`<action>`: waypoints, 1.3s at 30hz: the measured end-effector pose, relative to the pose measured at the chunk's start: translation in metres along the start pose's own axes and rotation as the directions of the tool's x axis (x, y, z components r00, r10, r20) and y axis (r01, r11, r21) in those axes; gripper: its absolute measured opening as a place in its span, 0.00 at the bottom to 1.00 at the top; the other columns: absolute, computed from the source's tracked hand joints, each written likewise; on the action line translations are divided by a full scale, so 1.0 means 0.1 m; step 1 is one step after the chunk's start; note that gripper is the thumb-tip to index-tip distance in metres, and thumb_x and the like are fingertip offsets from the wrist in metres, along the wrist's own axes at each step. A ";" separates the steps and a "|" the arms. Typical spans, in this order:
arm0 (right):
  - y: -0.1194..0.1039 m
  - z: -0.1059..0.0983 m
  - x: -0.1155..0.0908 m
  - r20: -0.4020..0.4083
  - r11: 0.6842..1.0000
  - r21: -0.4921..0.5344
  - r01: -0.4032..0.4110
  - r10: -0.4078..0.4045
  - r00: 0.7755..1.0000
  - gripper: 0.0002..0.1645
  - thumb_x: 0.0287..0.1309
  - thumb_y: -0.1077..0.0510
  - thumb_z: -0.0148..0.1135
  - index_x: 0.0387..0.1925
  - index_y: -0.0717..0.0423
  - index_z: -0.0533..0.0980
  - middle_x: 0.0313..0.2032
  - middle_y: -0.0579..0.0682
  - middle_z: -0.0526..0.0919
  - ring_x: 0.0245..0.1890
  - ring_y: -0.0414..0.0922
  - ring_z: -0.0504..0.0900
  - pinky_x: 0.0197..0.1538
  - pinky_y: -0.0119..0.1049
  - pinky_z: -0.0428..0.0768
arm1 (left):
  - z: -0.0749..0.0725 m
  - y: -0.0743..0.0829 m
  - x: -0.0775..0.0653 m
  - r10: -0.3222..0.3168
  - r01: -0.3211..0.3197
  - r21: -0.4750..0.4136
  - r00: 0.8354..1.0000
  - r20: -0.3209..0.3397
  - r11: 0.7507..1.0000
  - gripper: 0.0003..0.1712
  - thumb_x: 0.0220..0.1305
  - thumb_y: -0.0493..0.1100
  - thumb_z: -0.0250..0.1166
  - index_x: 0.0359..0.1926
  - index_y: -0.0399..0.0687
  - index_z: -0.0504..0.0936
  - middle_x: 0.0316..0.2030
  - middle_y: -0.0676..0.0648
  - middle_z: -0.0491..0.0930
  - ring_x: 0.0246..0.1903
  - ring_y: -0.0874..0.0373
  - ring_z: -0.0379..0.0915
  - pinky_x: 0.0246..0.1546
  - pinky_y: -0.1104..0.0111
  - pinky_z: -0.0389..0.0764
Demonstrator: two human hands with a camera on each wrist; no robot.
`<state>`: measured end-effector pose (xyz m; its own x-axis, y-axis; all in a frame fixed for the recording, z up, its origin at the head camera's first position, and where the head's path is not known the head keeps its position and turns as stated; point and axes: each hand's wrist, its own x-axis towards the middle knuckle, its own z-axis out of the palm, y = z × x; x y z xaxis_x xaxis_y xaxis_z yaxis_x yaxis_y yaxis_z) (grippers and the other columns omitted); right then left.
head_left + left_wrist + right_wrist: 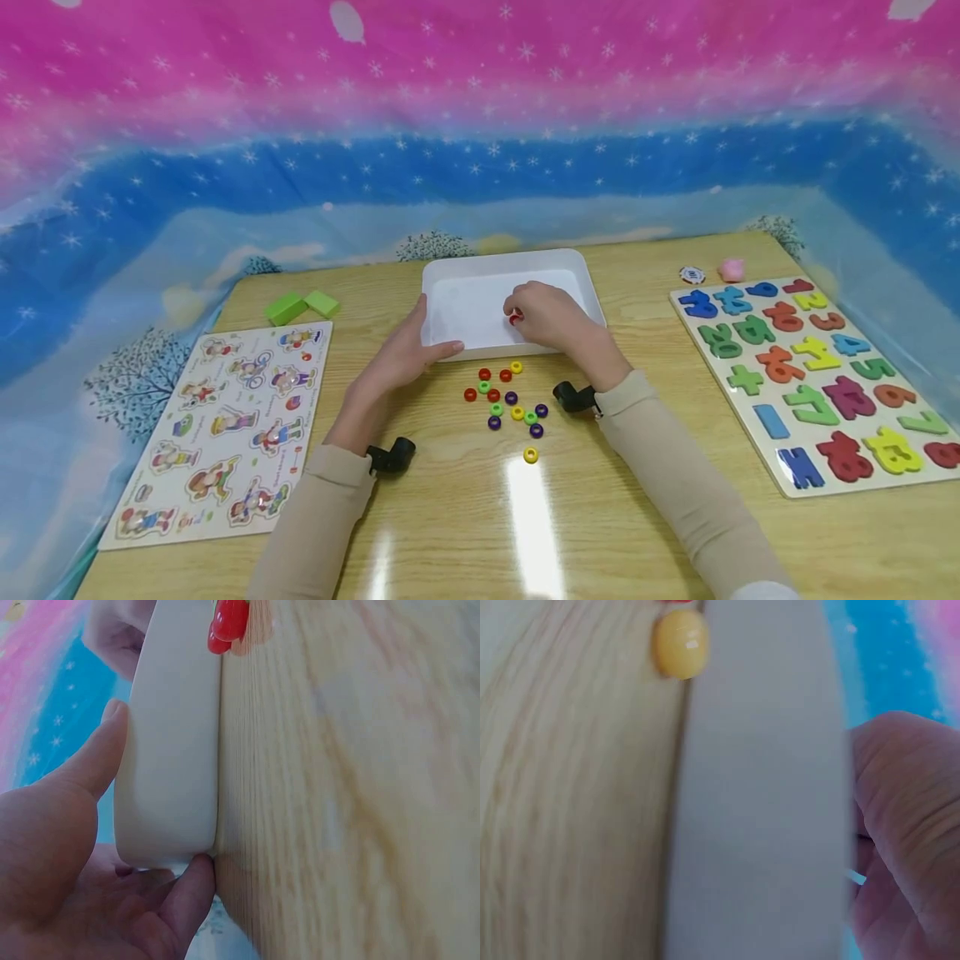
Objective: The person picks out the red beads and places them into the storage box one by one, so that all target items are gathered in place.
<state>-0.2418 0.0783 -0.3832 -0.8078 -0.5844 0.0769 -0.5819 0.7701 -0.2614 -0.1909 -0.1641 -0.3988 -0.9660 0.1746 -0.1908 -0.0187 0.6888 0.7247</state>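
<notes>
A white tray [472, 304] stands at the back middle of the table. My left hand [402, 350] holds its near left corner; in the left wrist view the thumb [105, 746] lies at the rim and a fingertip [196, 881] is at the bottom edge. My right hand [551, 315] is over the right half of the tray, pinching a red ring bead [514, 319] between thumb and fingers. The tray wall hides that bead in the right wrist view. In front of the tray lie several loose ring beads: red [470, 394], yellow [531, 455], green [496, 409] and purple [536, 431].
To the left lies a picture puzzle board [217, 425], with green blocks [286, 309] behind it. On the right is a number puzzle board [761, 417]; a poker chip [692, 275] and a pink pig figure [732, 269] sit beyond it. Patterned cloth [480, 158] hangs behind the table.
</notes>
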 end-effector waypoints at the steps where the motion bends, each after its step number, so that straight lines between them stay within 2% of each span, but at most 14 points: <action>1: -0.01 -0.02 -0.01 0.005 1.000 0.003 0.003 -0.003 1.000 0.11 0.56 0.62 0.57 0.39 0.51 0.82 0.38 0.48 0.83 0.38 0.44 0.77 0.45 0.38 0.77 | 0.00 0.00 0.00 -0.004 0.004 0.002 1.000 -0.001 1.000 0.63 0.52 0.67 0.62 0.72 0.56 0.28 0.74 0.51 0.35 0.73 0.52 0.35 0.70 0.52 0.50; 6: -0.12 -0.18 -0.16 0.026 0.999 0.029 0.035 -0.035 0.999 0.12 0.56 0.59 0.60 0.43 0.51 0.81 0.40 0.47 0.82 0.41 0.44 0.77 0.47 0.40 0.78 | -0.01 0.01 0.00 0.006 -0.006 0.002 1.000 -0.001 1.000 0.63 0.52 0.67 0.62 0.72 0.55 0.28 0.74 0.51 0.35 0.73 0.51 0.35 0.70 0.52 0.50; 10: -0.27 -0.27 -0.35 0.033 0.995 0.021 0.100 -0.101 0.994 0.12 0.56 0.59 0.61 0.42 0.49 0.81 0.40 0.45 0.82 0.40 0.42 0.77 0.45 0.37 0.78 | 0.00 0.02 0.00 0.027 -0.027 -0.008 1.000 0.008 1.000 0.63 0.52 0.68 0.62 0.72 0.56 0.27 0.74 0.50 0.35 0.73 0.51 0.37 0.70 0.52 0.51; 15: -0.42 -0.23 -0.53 0.034 0.973 -0.024 0.228 -0.227 0.973 0.11 0.54 0.61 0.62 0.40 0.49 0.82 0.37 0.43 0.81 0.39 0.40 0.76 0.44 0.35 0.78 | 0.00 0.03 0.00 0.040 -0.040 -0.029 0.999 0.011 0.999 0.62 0.53 0.64 0.63 0.72 0.55 0.28 0.74 0.50 0.36 0.72 0.51 0.39 0.69 0.51 0.53; 19: -0.49 -0.15 -0.61 0.045 0.951 -0.062 0.302 -0.300 0.953 0.07 0.54 0.61 0.61 0.36 0.49 0.80 0.33 0.43 0.79 0.34 0.38 0.73 0.40 0.32 0.76 | -0.01 0.02 0.00 0.035 -0.035 -0.023 0.999 0.009 0.999 0.63 0.52 0.66 0.63 0.72 0.55 0.27 0.74 0.50 0.36 0.72 0.51 0.38 0.69 0.52 0.52; 23: -0.51 -0.04 -0.64 0.052 0.942 -0.107 0.317 -0.313 0.948 0.03 0.56 0.61 0.60 0.31 0.49 0.78 0.30 0.42 0.78 0.30 0.39 0.69 0.37 0.32 0.72 | 0.00 0.02 0.00 0.040 -0.040 -0.022 0.999 0.009 0.999 0.64 0.52 0.66 0.63 0.72 0.56 0.27 0.74 0.50 0.36 0.72 0.51 0.38 0.69 0.52 0.52; 30: -0.47 0.12 -0.63 0.068 0.941 -0.166 0.294 -0.287 0.956 0.02 0.56 0.58 0.61 0.31 0.46 0.78 0.31 0.40 0.78 0.32 0.39 0.72 0.41 0.32 0.75 | 0.00 0.04 0.00 0.034 -0.035 0.005 0.999 0.010 0.999 0.64 0.51 0.69 0.62 0.72 0.56 0.27 0.74 0.51 0.36 0.72 0.52 0.39 0.69 0.53 0.53; 36: -0.48 0.12 -0.61 0.047 0.940 -0.153 0.305 -0.301 0.952 0.04 0.58 0.58 0.59 0.28 0.46 0.77 0.29 0.39 0.77 0.29 0.38 0.69 0.38 0.31 0.72 | 0.00 0.03 0.00 0.026 -0.026 0.001 1.000 0.009 1.000 0.64 0.51 0.68 0.62 0.72 0.55 0.27 0.74 0.50 0.36 0.72 0.51 0.39 0.69 0.52 0.53; 39: -0.47 0.05 -0.59 0.020 0.941 -0.140 0.308 -0.308 0.951 0.05 0.56 0.60 0.59 0.27 0.47 0.77 0.26 0.39 0.75 0.28 0.38 0.68 0.34 0.30 0.70 | 0.00 0.03 -0.01 0.022 -0.022 0.001 1.000 0.003 1.000 0.64 0.52 0.67 0.62 0.72 0.55 0.28 0.74 0.50 0.37 0.72 0.51 0.39 0.69 0.52 0.53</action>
<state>-0.1665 0.0747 -0.3802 -0.5873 -0.7981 0.1342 -0.8093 0.5807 -0.0881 -0.1903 -0.1623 -0.3965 -0.9655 0.1918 -0.1763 0.0033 0.6854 0.7281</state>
